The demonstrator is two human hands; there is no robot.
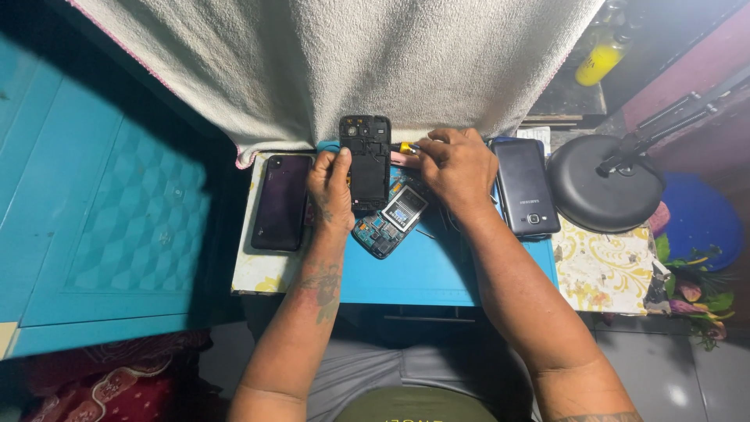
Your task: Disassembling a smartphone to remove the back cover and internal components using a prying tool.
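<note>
While the left hand [332, 186] pinches the near-left edge of the opened phone [365, 160], its long axis running near to far, the right hand [457, 166] grips a screwdriver [405, 147] touching its far-right edge.

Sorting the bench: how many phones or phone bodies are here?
3: purple phone at left, opened frame held by left hand, dark phone beside right hand. Others may be hidden.
</note>
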